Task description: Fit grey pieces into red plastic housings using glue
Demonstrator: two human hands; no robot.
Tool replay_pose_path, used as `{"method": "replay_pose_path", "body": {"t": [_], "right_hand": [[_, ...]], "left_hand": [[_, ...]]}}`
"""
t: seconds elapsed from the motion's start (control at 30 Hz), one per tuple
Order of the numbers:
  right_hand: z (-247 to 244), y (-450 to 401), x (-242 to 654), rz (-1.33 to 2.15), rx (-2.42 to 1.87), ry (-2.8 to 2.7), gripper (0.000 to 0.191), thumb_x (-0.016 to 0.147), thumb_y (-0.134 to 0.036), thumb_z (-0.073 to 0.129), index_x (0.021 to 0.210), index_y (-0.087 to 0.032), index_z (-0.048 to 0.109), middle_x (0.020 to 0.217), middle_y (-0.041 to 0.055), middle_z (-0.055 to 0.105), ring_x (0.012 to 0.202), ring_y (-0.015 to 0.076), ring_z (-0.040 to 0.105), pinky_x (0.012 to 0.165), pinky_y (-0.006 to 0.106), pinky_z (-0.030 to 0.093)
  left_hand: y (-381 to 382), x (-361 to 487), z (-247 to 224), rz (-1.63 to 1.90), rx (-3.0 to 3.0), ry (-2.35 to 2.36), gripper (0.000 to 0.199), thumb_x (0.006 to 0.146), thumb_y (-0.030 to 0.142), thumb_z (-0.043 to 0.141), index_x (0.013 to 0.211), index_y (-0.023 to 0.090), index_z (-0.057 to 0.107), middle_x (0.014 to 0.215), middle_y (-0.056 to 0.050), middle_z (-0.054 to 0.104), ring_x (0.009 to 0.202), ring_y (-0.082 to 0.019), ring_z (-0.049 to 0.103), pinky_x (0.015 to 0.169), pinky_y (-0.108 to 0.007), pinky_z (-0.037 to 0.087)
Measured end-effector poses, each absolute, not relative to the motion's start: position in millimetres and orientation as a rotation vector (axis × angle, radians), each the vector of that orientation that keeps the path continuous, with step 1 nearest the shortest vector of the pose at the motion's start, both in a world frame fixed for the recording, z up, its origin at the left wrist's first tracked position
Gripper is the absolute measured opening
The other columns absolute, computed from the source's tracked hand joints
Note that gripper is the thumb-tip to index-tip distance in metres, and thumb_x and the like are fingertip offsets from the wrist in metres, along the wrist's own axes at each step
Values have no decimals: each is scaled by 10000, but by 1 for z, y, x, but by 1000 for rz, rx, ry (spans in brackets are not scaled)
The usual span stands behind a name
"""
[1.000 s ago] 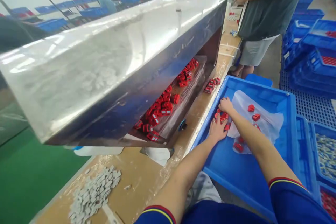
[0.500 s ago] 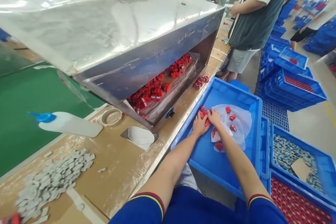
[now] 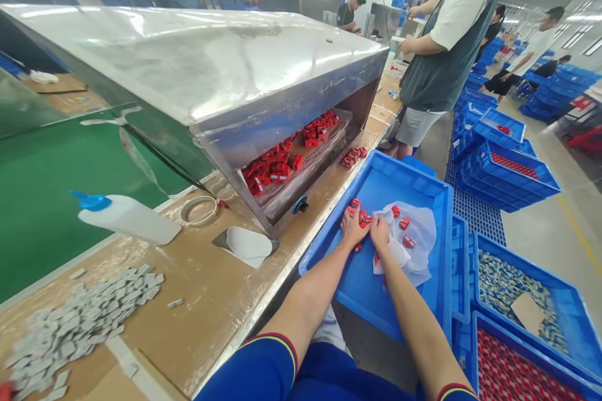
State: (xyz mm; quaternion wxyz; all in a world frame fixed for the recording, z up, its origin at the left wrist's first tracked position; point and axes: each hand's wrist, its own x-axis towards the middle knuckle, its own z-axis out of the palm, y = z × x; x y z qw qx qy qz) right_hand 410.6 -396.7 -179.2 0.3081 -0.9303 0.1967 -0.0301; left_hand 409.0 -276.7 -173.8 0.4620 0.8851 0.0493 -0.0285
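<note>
My left hand (image 3: 352,227) rests in the blue tray (image 3: 376,296), its fingers wrapped round some small red parts (image 3: 364,218). Beside it, my right hand (image 3: 379,232) is closed at the edge of a thin white plastic bag (image 3: 423,232); its fingertips are close to the red parts. A few more red pieces (image 3: 409,241) lie on the bag. Under the metal hood (image 3: 282,69), many red parts (image 3: 270,166) are heaped on clear plastic sheeting. Another small group of red pieces (image 3: 353,156) sits on the bench edge.
On the bench are a white bottle (image 3: 132,219), a tape roll (image 3: 198,210), a scoop (image 3: 247,245) and a pile of grey pieces (image 3: 89,313). Filled blue crates (image 3: 578,301) stand at the right. A person (image 3: 435,56) stands beyond the tray.
The camera view has tilted up, showing more of the room. My right hand has come down slightly and is now closed at the bag's edge. Some red pieces now show below my left hand.
</note>
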Motion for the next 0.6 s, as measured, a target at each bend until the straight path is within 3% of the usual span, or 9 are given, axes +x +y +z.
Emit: {"method": "replay_pose_path", "body": {"t": [0.07,0.17,0.23,0.3,0.37,0.47,0.6], "right_hand": [[-185,-388,403,-172,-2394,545,330,1034,-451,633,1147,-144,679,1114,68,709,1018,201,695,947,425,591],[-194,-373,388,-281,-2314,550,351,1041,-476,599,1141,-147,671,1105,71,710,1044,211,687,984,439,560],[-198,-364,379,-329,-2270,529,370,1060,-467,521,1171,-142,658,1132,98,718,1080,229,683,1013,447,535],[-200,-357,375,-364,-2229,500,421,1066,-438,408,1230,-128,640,1193,154,719,1124,259,674,1032,456,514],[-200,-353,378,-389,-2188,459,475,1046,-404,325,1255,-117,639,1257,196,710,1176,277,659,1060,461,498],[-198,-351,385,-420,-2122,407,505,1017,-381,288,1178,-120,690,1298,205,703,1265,275,627,1141,468,459],[-197,-354,383,-449,-2026,412,515,998,-424,318,1058,-138,742,1323,205,694,1382,284,560,1223,506,393]], "left_hand": [[-278,407,-172,-21,2110,153,767,839,426,770,1537,219,530,1613,-224,388,1447,-455,500,1200,-591,388],[-277,406,-171,35,1982,174,569,918,331,676,1466,205,584,1517,-191,517,1426,-363,528,1225,-520,389],[-276,406,-173,51,1885,196,468,957,299,643,1414,207,610,1456,-157,584,1419,-305,530,1240,-473,386],[-276,408,-178,42,1788,234,393,983,310,648,1359,197,632,1430,-135,615,1397,-289,545,1223,-499,409],[-279,409,-183,3,1690,275,352,998,350,666,1304,178,651,1390,-121,646,1319,-285,603,1149,-535,483],[-285,412,-191,-88,1541,329,340,1008,401,671,1250,162,667,1272,-100,697,1132,-246,694,993,-487,593],[-292,406,-197,-164,1377,386,312,1008,389,676,1214,155,675,1197,-86,713,1041,-218,711,919,-436,620]]}}
